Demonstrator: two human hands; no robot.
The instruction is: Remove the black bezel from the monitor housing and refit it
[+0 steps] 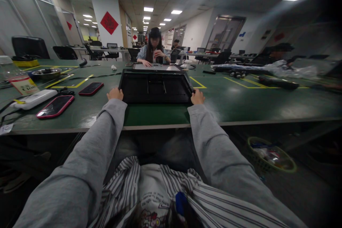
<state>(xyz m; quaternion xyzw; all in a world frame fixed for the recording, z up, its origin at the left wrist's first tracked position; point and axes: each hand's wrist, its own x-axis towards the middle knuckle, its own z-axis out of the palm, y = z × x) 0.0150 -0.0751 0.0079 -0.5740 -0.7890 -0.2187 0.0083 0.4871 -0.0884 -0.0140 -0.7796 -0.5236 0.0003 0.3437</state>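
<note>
A black rectangular frame or shallow tray point(171, 97) lies on the green table in front of me, with a thin bracket-like shape at its middle. At its left edge is my left hand point(115, 94), fingers closed round the rim. My right hand point(198, 97) grips the opposite edge, near the front right corner. Just beyond the frame lies a pale flat panel point(157, 67) with a dark edge, and a person sits behind it with one hand point(146, 63) on or beside the panel.
Two red-edged phones point(55, 107) point(91, 89), a white power strip point(34, 99), a bottle point(22, 82) and a metal bowl point(46, 73) are on the left. Plastic wrap point(288, 69) and a dark object point(279, 83) lie right. A basket point(272, 155) stands below the table.
</note>
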